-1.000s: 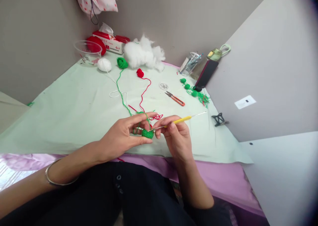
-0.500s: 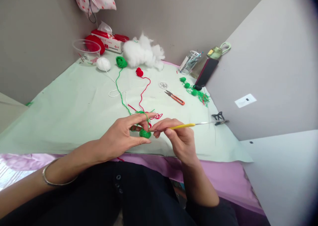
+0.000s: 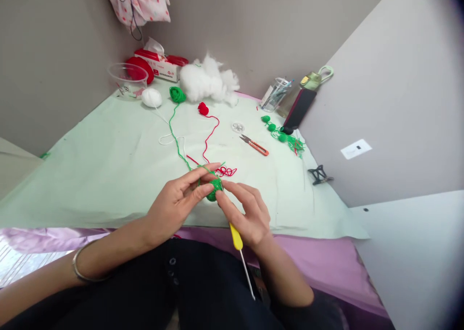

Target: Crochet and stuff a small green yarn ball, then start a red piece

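Between thumb and fingers, my left hand (image 3: 177,202) pinches a small green crocheted piece (image 3: 214,191). My right hand (image 3: 248,211) is closed on a crochet hook (image 3: 236,238) with a yellow grip; its rear metal end points down toward my body, and its working tip meets the green piece, partly hidden by fingers. Green yarn (image 3: 177,144) runs from the left hand back to a green yarn ball (image 3: 177,94). Just beyond the fingers lies a loose tangle of red yarn (image 3: 226,171), whose strand leads to a small red ball (image 3: 203,109).
Orange-handled thread snips (image 3: 254,145) and a small clear dish (image 3: 238,127) lie right of centre. Farther right are green crocheted pieces (image 3: 271,127), a phone (image 3: 300,108), a bottle (image 3: 311,80) and a black claw clip (image 3: 319,174). White stuffing (image 3: 208,81), a white yarn ball (image 3: 151,98) and a tissue box (image 3: 163,68) stand behind.
The crochet hook has swung from pointing right to pointing down toward my body. My right hand has turned and moved closer to the left, and the left thumb now presses on the green piece.
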The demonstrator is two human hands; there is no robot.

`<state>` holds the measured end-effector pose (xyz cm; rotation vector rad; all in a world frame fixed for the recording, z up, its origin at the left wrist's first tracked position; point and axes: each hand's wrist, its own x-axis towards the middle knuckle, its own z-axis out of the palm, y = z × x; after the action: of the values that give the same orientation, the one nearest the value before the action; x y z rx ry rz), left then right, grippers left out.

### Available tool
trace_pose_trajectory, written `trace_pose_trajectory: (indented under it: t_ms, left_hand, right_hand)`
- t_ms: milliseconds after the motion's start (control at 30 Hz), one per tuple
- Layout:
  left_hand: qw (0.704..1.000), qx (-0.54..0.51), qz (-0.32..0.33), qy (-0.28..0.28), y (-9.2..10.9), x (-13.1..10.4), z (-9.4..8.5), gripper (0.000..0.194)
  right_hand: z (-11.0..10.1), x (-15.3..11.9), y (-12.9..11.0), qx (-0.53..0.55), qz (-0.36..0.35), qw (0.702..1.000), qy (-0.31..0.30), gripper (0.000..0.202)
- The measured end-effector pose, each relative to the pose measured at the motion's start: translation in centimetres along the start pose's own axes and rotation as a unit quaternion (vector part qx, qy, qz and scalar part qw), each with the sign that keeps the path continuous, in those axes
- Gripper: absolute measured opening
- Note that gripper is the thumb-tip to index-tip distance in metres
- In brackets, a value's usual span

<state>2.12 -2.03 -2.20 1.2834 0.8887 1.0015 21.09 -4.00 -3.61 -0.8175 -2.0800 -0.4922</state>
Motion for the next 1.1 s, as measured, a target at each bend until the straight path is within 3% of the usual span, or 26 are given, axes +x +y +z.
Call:
trace_pose_trajectory:
  t_ms: [133,200,267,367,533,700,800,900,1100]
  left_hand:
    - [0.982,-0.162,-0.092,-0.031,0.0,0.0,0.1,0.048]
    - [0.959,-0.235,-0.141,-0.070,0.0,0.4,-0.1,0.051]
    - [0.947,-0.259,-0.159,-0.099,0.0,0.8,-0.4,0.057]
    - [0.954,-0.234,-0.156,-0.104,0.1,1.2,-1.0,0.065]
    - [0.976,-0.146,-0.113,-0.115,0.5,1.5,-1.9,0.060]
    - [0.972,-0.155,-0.097,-0.145,0.6,1.7,-2.0,0.045]
    - [0.954,-0.217,-0.120,-0.166,0.5,1.6,-1.6,0.040]
    - [0.938,-0.268,-0.141,-0.167,0.2,1.4,-1.1,0.036]
    - [0.926,-0.296,-0.171,-0.163,-0.2,1.4,-0.7,0.031]
  right_hand:
    - [0.3,-0.5,-0.2,-0.011,-0.003,0.999,0.049,0.038]
    - [0.5,-0.6,0.1,0.056,0.017,0.997,0.054,0.039]
    - [0.5,-0.5,0.3,0.175,0.085,0.979,0.067,0.039]
    - [0.2,0.0,0.8,0.332,0.174,0.924,0.071,0.035]
    - [-1.1,0.6,1.2,0.425,0.263,0.865,0.044,0.026]
    - [-0.9,0.7,1.9,0.539,0.398,0.740,0.062,0.014]
    - [-0.1,0.7,1.8,0.566,0.450,0.687,0.069,0.020]
    - [0.4,0.6,1.2,0.564,0.464,0.678,0.081,0.023]
    - [0.2,0.5,0.8,0.565,0.418,0.705,0.092,0.015]
